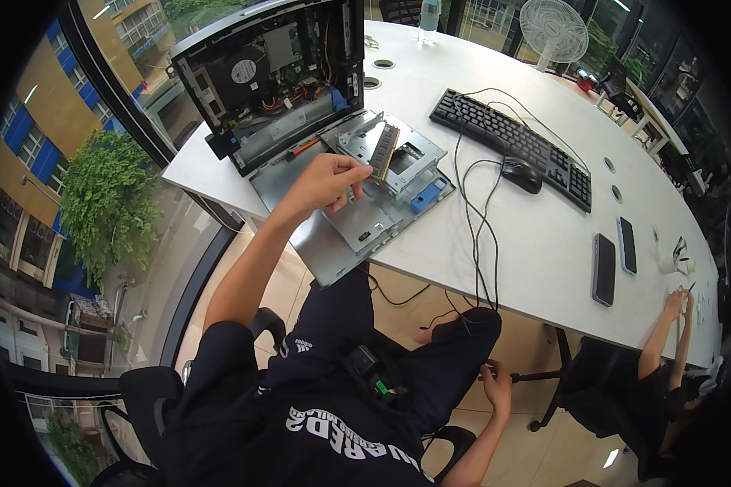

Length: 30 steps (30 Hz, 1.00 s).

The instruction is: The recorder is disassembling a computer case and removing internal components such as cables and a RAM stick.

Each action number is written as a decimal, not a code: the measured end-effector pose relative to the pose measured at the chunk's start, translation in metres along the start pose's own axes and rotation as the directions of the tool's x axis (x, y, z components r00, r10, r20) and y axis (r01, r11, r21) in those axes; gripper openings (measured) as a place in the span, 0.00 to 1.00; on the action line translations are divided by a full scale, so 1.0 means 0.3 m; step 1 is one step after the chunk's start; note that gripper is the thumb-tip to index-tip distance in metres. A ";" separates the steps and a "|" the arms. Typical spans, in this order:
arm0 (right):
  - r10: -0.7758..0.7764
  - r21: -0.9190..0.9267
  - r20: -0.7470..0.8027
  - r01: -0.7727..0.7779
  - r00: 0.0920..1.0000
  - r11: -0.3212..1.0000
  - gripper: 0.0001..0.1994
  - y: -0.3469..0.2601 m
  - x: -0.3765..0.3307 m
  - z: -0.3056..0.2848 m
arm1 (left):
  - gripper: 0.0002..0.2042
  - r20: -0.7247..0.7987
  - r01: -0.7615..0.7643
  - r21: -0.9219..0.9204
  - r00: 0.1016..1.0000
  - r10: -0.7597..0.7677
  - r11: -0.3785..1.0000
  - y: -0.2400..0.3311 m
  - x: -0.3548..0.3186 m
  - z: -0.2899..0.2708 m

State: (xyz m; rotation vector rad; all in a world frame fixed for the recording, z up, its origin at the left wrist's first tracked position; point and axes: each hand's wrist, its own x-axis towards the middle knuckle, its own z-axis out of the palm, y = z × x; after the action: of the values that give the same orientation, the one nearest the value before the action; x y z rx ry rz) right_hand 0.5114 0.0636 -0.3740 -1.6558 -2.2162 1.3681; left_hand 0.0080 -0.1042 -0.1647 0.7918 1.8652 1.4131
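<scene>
In my left hand (330,185), thumb and fingers pinch the near end of a RAM stick (386,150). It is a long, narrow board with dark chips, held tilted above a silver metal drive bracket (421,150). Beneath the bracket and my hand lies a flat silver metal panel (321,252) with a blue latch (429,196), its near corner reaching past the table edge. Behind it stands an opened desktop computer case (272,77), showing a fan, coloured cables and boards. My right hand (496,385) rests low beside my right thigh, fingers loosely bent and apart, holding nothing visible.
On the white table (536,252) are a black keyboard (516,146), a black mouse (521,174) and two phones (603,269). Black cables (475,219) hang over the front edge. Another person's hands (679,303) work at the far right. A white fan (553,32) stands behind.
</scene>
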 end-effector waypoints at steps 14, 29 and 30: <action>0.043 -0.012 0.004 -0.043 0.999 0.999 0.21 -0.011 -0.011 -0.013 | 0.07 0.090 -0.084 -0.391 0.988 0.128 0.917 -0.016 -0.444 0.341; -0.012 0.015 0.002 0.012 1.000 1.000 0.22 0.006 -0.003 -0.002 | 0.09 0.158 0.060 -0.411 0.987 0.006 0.910 -0.149 -0.433 0.520; -0.020 0.026 0.002 0.020 1.000 0.999 0.22 0.013 0.002 0.001 | 0.09 0.154 0.077 -0.405 0.988 -0.015 0.911 -0.147 -0.435 0.521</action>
State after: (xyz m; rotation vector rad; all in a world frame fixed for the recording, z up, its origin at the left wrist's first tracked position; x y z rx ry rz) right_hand 0.5141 0.0640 -0.3770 -1.6206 -2.1999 1.3883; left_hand 0.2074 -0.1281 -0.2201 0.6165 1.3952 1.5965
